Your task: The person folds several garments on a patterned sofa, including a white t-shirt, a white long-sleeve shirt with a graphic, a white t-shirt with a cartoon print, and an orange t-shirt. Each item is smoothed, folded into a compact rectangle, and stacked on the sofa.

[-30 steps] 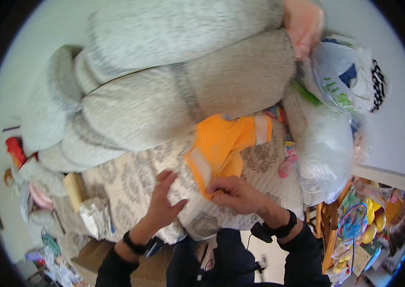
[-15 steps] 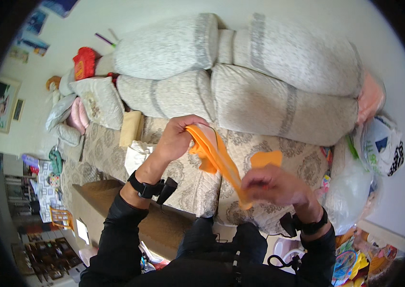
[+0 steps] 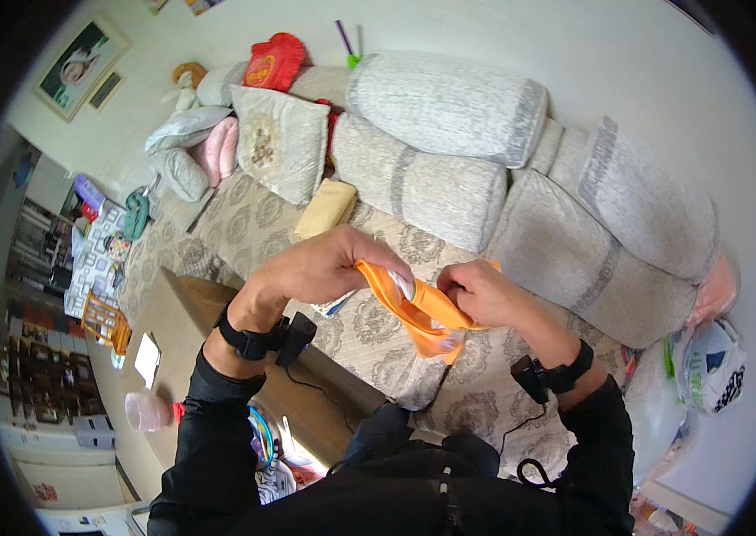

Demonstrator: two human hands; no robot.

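Observation:
A piece of orange cloth (image 3: 427, 329), perhaps a small garment, hangs between my hands in front of the sofa, with white showing along its inner side. My left hand (image 3: 329, 265) is closed on its left end, fingers tucked over the edge. On the other end, my right hand (image 3: 483, 293) pinches the cloth, its fingers curled. The cloth sags in a loop between them, partly spread apart. Just behind my right hand, a sliver of orange shows; whether it belongs to the same piece I cannot tell. Both wrists wear black straps with small devices.
A patterned sofa seat (image 3: 360, 335) spreads beneath my hands, with grey-white back cushions (image 3: 445, 107) behind. A folded yellow cloth (image 3: 326, 209) lies on it. To the left are a brown table (image 3: 168, 357) and a pink container (image 3: 147, 411); plastic bags (image 3: 709, 366) stand at right.
The view has turned, so the sofa appears shifted right. My right hand, blurred and lower before, is now higher and pinches the cloth, which has gone from a long strip to a wider loop.

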